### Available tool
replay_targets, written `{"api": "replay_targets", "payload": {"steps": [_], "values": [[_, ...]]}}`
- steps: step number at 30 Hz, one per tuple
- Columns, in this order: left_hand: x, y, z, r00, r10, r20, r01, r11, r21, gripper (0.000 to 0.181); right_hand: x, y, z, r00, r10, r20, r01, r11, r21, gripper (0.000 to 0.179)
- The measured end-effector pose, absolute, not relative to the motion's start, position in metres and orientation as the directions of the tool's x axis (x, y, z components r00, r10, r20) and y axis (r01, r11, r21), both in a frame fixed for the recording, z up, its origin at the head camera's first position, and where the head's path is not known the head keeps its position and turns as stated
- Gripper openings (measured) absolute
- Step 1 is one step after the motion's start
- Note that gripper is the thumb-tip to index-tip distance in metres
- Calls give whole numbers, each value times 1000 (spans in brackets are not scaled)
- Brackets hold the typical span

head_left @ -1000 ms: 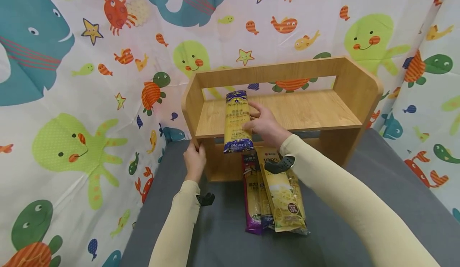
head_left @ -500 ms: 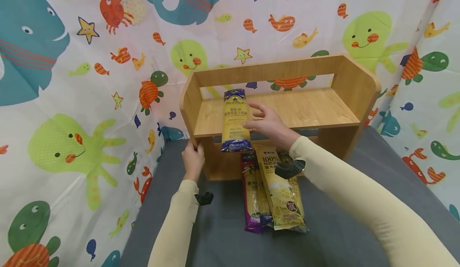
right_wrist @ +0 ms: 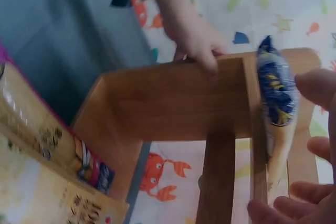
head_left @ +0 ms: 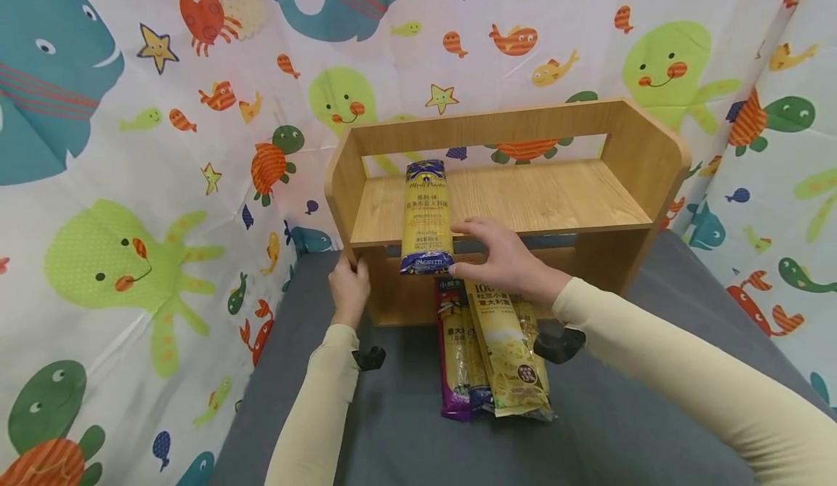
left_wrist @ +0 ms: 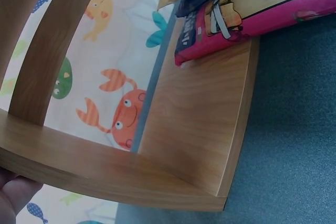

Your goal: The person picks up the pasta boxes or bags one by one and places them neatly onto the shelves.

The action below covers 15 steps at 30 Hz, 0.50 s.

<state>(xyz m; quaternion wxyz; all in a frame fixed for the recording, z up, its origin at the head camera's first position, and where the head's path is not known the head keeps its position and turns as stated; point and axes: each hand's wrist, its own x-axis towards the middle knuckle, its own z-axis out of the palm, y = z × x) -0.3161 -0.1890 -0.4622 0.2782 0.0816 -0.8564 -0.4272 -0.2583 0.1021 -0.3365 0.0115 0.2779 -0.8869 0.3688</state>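
Note:
A yellow and blue spaghetti packet (head_left: 427, 217) lies on the upper board of a small wooden shelf (head_left: 556, 195), near its left end. Its lower end sticks out over the front edge. My right hand (head_left: 506, 257) is just right of the packet with its fingers spread; the thumb is at or near the packet's lower corner, and contact is hard to tell. Around the shelf's left side panel my left hand (head_left: 349, 290) curls its fingers, seen from across in the right wrist view. Only a bit of that left hand (left_wrist: 18, 195) shows in the left wrist view.
Several pasta packets (head_left: 506, 355) lean in a pile against the shelf's lower level, including one with a magenta edge (head_left: 455, 370). A grey cloth (head_left: 608, 406) covers the table. Behind hangs a sea-animal curtain (head_left: 405, 57).
My right hand has come off the spaghetti packet's side and moved down and slightly right, fingers opening. The packet stays on the upper board. My left hand keeps its hold on the panel.

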Motion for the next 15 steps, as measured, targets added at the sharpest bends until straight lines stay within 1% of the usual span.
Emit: {"api": "replay_targets", "payload": {"steps": [5, 10, 15], "values": [[-314, -190, -463, -840, -377, 390, 88, 614, 784, 33, -262, 90, -344, -818, -526, 231, -550, 601, -579, 69], [-313, -189, -462, -835, -380, 397, 93, 613, 784, 33, -266, 76, -345, -831, -517, 206, -524, 602, -602, 64], [-315, -188, -460, -847, -381, 372, 75, 606, 792, 34, -270, 66, -347, -834, -508, 216, -522, 596, -611, 59]]}}
